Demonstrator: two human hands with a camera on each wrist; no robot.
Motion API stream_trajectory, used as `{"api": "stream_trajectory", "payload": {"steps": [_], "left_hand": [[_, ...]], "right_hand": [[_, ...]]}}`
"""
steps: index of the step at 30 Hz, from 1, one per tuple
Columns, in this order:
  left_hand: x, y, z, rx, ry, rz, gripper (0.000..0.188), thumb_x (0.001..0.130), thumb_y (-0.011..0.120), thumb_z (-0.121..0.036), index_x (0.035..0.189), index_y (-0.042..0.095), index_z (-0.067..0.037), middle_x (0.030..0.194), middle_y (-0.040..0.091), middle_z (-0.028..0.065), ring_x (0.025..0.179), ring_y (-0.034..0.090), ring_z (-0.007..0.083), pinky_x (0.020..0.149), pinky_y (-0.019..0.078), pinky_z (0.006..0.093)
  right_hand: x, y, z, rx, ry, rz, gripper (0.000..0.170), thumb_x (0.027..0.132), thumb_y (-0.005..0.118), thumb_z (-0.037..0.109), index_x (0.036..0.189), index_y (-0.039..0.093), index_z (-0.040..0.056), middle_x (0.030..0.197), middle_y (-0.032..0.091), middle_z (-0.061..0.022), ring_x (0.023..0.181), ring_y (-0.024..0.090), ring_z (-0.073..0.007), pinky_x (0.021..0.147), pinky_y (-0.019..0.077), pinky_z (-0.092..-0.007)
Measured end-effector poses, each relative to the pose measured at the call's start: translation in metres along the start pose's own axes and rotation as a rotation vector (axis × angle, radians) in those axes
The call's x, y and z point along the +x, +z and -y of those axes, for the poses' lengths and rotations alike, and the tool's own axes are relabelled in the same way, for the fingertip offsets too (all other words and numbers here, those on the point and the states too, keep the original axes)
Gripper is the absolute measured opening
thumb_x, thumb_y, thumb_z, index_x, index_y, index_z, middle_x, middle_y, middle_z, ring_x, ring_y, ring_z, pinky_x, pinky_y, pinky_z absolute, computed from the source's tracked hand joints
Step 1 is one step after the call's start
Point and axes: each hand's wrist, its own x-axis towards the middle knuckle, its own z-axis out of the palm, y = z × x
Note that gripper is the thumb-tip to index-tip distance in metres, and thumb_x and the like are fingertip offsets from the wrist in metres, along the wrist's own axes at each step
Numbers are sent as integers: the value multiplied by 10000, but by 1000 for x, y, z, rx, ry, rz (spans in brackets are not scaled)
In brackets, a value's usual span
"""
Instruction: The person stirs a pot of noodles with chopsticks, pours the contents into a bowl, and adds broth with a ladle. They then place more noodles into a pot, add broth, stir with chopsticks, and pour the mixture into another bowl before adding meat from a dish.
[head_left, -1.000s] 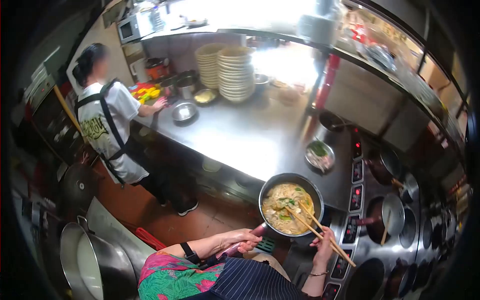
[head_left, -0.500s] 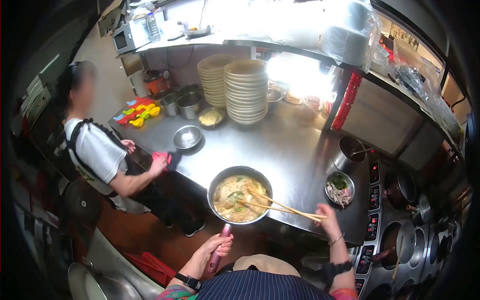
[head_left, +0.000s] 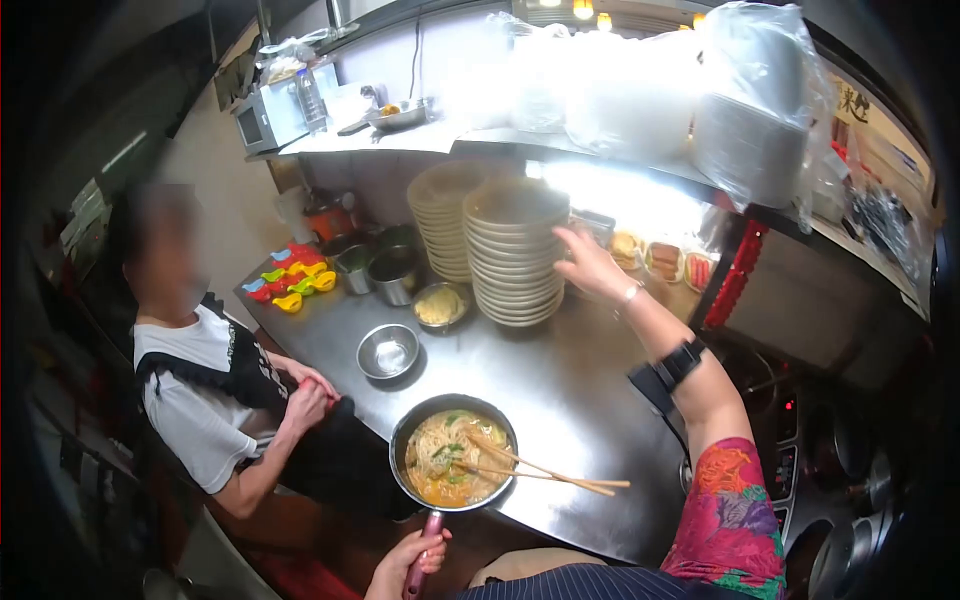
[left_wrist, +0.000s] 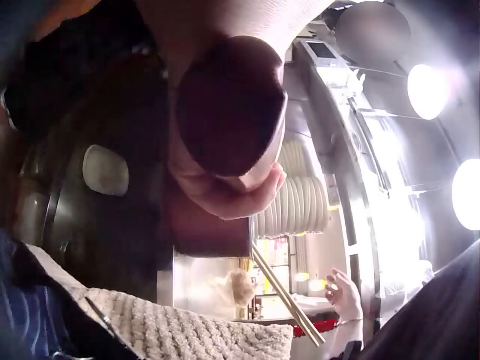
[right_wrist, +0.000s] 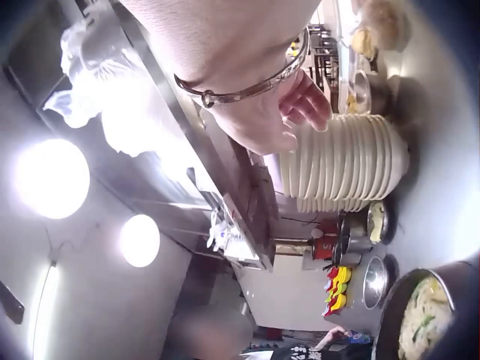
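My left hand [head_left: 410, 562] grips the handle [head_left: 432, 526] of a dark pan [head_left: 398, 455] at the front edge of the steel counter. In the pan are noodles in orange broth with green leaves [head_left: 448, 452]. A pair of long wooden chopsticks [head_left: 575, 482] leans in it, the free ends sticking out over the rim to the right. My right hand [head_left: 594, 264] reaches over the counter to a tall stack of cream bowls [head_left: 516, 268]. Its fingers are spread, with the fingertips right at the rim of the top bowl. In the right wrist view that stack [right_wrist: 345, 161] lies just beyond the fingers.
A second bowl stack [head_left: 435, 215] stands behind. An empty steel bowl [head_left: 388, 352], a dish of pale shreds [head_left: 440, 305], metal pots [head_left: 393, 275] and coloured plastic scoops [head_left: 290, 278] are to the left. Another person [head_left: 195, 410] stands at left. A shelf [head_left: 450, 146] overhangs the counter.
My right hand has let go of the chopsticks and reached forward to the bowl stack. The pan has swung left to the counter's edge. The other person has turned this way.
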Motion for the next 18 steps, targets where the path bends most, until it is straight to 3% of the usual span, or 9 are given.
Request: {"api": "stream_trajectory", "payload": {"steps": [4,5,6,8,9,11,12,16,18], "left_hand": [[-2,11,-4,-35,-32,-43,243,864,536,-115,1067,433,-33,587,377,-3,458,363,60,391,315,198],[-31,79,-7,7,181,-158,188,866,515,-97,1033,530,-11,664,470,-28,531,400,35,458,320,137],[-34,97,-8,6,185,-168,188,866,515,-97,1033,530,-11,664,470,-28,531,400,35,458,320,137],[-34,105,-15,49,223,-241,111,866,513,-96,951,525,-26,603,335,-84,476,278,-2,421,215,143],[-33,97,-16,31,196,-201,128,870,513,-98,975,522,-27,613,361,-78,483,298,3,423,231,139],[-33,95,-21,33,178,-190,128,872,513,-100,979,520,-28,614,360,-79,482,296,3,423,231,140],[-34,94,-24,39,163,-182,129,875,513,-101,982,518,-29,616,359,-80,482,295,2,424,232,141],[-37,88,-40,62,133,-146,137,875,515,-100,990,519,-27,630,373,-79,498,313,1,435,245,138],[-38,85,-46,75,109,-131,135,872,517,-99,985,524,-24,637,385,-77,503,319,3,441,254,141]], "right_hand": [[86,34,-24,-146,-6,3,484,792,530,247,1218,436,36,1098,512,-248,1030,524,-336,884,413,-385],[99,43,-30,-171,13,37,457,790,525,264,1173,491,17,1018,567,-256,984,557,-336,858,431,-386],[104,40,-24,-162,10,40,457,790,525,264,1173,491,17,1018,567,-256,984,557,-336,858,431,-386],[105,20,5,-62,308,334,374,782,523,288,1016,602,7,857,614,-238,880,596,-342,795,458,-398],[103,21,4,-86,156,227,312,797,512,283,898,646,20,883,618,-218,826,606,-341,742,469,-412],[115,37,-22,-80,120,138,302,805,506,285,898,648,35,875,619,-216,807,607,-337,736,469,-411],[116,37,-18,-71,82,45,293,813,499,287,898,649,50,867,619,-214,789,608,-333,730,469,-411],[102,9,7,-190,89,15,260,835,498,268,851,624,41,828,614,-213,779,600,-346,700,473,-420],[83,-2,21,-340,-22,-117,221,839,519,244,819,575,31,803,607,-188,769,590,-363,671,471,-435]]}}
